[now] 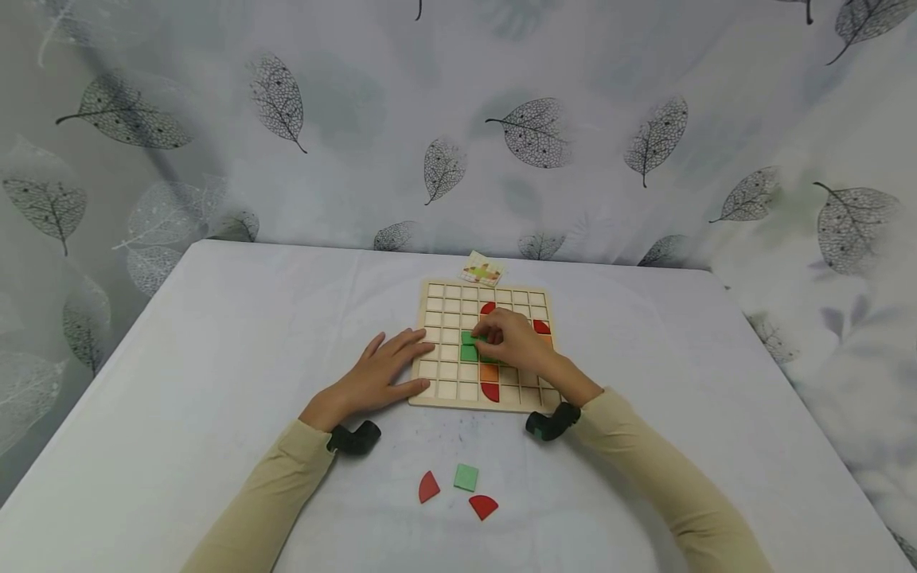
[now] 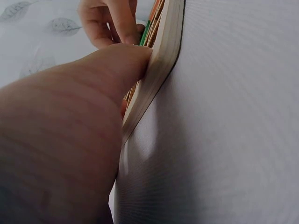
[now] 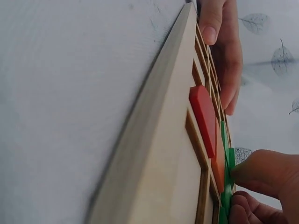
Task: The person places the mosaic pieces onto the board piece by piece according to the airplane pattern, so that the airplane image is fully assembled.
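A wooden grid board (image 1: 438,390) lies on the table, with coloured tiles in some of its squares. Over its middle, my right hand (image 1: 512,341) pinches a green square tile (image 1: 468,338); in the right wrist view the thumb meets the edge of this raised green tile (image 3: 231,157). Another green tile (image 1: 469,353) lies just below it in the grid. Nearer the front edge are an orange tile (image 1: 489,372) and a red quarter-circle tile (image 1: 490,391). My left hand (image 1: 383,370) rests with spread fingers on the board's left edge, its thumb against the wooden rim in the left wrist view.
On the cloth in front of the board lie a loose green square (image 1: 466,477) and two red quarter-circle pieces, one left (image 1: 428,487) and one right (image 1: 483,506). A patterned card (image 1: 482,269) lies behind the board. Leaf-print curtain (image 1: 444,167) hangs behind the white table (image 1: 236,342).
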A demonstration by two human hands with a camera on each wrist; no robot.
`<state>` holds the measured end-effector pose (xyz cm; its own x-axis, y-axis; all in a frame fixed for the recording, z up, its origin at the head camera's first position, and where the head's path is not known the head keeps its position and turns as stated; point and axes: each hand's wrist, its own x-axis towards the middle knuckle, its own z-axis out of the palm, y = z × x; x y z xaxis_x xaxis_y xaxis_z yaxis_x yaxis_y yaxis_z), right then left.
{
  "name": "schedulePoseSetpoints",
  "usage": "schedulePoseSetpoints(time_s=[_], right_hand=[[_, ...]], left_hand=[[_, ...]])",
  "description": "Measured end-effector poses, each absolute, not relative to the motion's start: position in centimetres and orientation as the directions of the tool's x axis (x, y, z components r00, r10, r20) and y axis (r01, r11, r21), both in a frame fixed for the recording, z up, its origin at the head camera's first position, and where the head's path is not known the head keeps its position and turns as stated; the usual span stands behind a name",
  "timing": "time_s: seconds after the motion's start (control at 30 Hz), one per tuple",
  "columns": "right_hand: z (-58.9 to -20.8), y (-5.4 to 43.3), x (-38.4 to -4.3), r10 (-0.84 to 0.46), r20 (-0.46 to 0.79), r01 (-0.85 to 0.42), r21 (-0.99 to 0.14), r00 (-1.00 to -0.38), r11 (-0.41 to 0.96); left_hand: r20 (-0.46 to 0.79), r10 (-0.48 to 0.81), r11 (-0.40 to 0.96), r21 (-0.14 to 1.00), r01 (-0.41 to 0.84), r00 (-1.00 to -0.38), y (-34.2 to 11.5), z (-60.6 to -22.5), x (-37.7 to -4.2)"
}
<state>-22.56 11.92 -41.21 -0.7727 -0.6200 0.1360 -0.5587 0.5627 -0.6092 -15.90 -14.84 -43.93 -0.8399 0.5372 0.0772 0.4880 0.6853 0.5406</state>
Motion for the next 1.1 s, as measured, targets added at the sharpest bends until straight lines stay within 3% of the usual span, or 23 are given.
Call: schedulePoseSetpoints(time_s=[0.57,1.1], right_hand=[[-41.2,11.6,-22.7,-0.624,0.147,-0.577,-0.582,-0.768,0.573],[-40.9,11.8,-21.2,-0.613,0.146,-0.543,-0.647,-0.777,0.535]], left_hand=[[0.066,0.538,0.683,0.549,0.481,-0.84,-14.8,-43.9,-15.9],[0.053,0.537,0.696,0.537,0.477,-0.842,-14.8,-43.8,-15.9]])
